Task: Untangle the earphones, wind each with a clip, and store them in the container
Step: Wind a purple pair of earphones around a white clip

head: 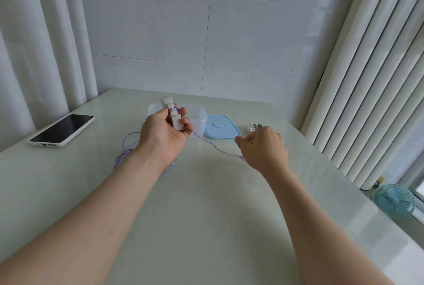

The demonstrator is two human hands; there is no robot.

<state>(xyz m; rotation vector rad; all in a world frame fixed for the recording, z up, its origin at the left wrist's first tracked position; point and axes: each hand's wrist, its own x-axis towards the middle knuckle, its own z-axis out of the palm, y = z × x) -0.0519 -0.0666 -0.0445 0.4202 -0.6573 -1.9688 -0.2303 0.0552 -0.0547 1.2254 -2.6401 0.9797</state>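
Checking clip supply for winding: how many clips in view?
3. One clip gripped in the left hand; a white clip and a grey clip on the table behind the right hand, beside the lid. That hand may hide more.

Left hand is gripping a pale clip with purple earphone cable wound at it; cable is running taut to right hand, which is pinching it. Loose cable loops are lying on table. Clear container, blue lid, phone are resting behind
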